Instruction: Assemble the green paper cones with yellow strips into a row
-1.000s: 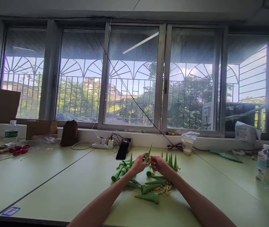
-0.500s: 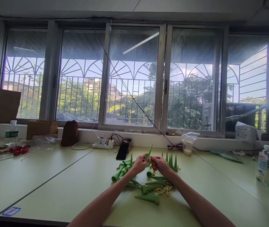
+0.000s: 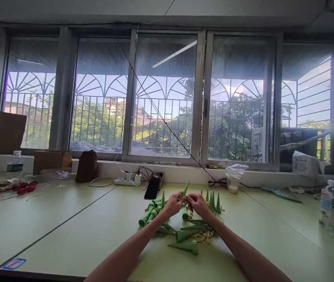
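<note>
My left hand (image 3: pixel 173 204) is closed around a green plastic cone (image 3: pixel 186 188), whose pointed tip sticks up past the fingers. Close against it, my right hand (image 3: pixel 197 204) pinches at the cone's lower end; what lies between those fingertips is too small to make out. Several green cones (image 3: pixel 152 214) lie heaped left of my hands. Others stand upright (image 3: pixel 212 201) beyond my right hand. Nearer to me, a loose cone (image 3: pixel 184 246) rests on its side, with small yellow plastic pieces (image 3: pixel 204 237) scattered just behind it.
Behind the cones are a phone (image 3: pixel 152 187) and a white power strip (image 3: pixel 125 181) with cables. A bagged cup (image 3: pixel 233 183) stands by the window ledge. Clear bottles are at the right (image 3: pixel 331 207) and far left (image 3: pixel 15 166), near red round items (image 3: pixel 22 191).
My right hand's fingers have shifted slightly against the cone's lower end. My left hand keeps its hold on the cone in nearly the same place.
</note>
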`<state>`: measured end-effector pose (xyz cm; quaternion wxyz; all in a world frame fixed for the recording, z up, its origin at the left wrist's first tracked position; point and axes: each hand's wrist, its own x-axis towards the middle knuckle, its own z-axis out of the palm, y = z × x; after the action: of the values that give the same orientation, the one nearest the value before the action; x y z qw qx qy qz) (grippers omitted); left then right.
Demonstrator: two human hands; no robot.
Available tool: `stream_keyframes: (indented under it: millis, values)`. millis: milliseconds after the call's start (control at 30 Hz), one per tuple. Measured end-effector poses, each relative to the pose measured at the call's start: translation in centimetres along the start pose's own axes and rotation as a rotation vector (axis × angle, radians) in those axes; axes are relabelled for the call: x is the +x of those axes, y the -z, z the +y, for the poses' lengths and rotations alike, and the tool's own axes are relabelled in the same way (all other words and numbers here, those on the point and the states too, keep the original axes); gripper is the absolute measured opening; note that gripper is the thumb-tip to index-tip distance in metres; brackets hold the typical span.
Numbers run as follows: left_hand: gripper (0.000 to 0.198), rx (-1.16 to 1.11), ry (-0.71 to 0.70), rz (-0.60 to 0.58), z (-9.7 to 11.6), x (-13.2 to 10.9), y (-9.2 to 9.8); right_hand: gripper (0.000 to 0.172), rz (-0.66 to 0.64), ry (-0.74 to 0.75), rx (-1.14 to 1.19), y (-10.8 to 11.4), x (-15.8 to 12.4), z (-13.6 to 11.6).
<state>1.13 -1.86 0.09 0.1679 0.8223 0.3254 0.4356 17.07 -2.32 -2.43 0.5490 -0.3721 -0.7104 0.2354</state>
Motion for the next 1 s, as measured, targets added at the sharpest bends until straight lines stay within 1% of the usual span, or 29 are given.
stream_keyframes:
  millis: [167, 367, 533, 667, 767, 867, 933, 1000]
  values:
    - [0.025, 0.046, 0.028, 0.016, -0.4, 0.1, -0.2, 0.045, 0.023, 0.036, -0.069, -0.1, -0.1, 0.2]
    - [0.023, 0.053, 0.024, 0.0, -0.5, 0.3, -0.2, 0.046, 0.022, 0.035, -0.134, 0.0, -0.4, -0.6]
    - [0.026, 0.049, 0.019, -0.008, -0.4, 0.2, -0.2, 0.047, 0.042, 0.052, -0.221, 0.1, -0.7, -1.3]
    - [0.027, 0.02, 0.047, -0.015, -0.4, 0.5, -0.1, 0.048, 0.047, 0.052, -0.239, 0.1, -0.6, -1.5]
    - [0.03, -0.046, 0.066, 0.014, -0.3, 0.8, 0.2, 0.046, 0.056, 0.046, -0.187, 0.2, -0.3, -1.7]
    - [0.032, -0.053, 0.111, 0.118, -0.3, 1.0, 0.8, 0.046, 0.109, 0.034, -0.196, 0.8, -0.1, -2.2]
    - [0.03, -0.05, 0.152, 0.16, -0.5, 1.0, 1.0, 0.042, 0.137, 0.057, -0.323, 1.2, -0.2, -2.5]
    - [0.029, -0.033, 0.191, 0.151, -0.8, 0.9, 1.1, 0.029, 0.084, 0.075, -0.492, 1.7, -0.3, -2.6]
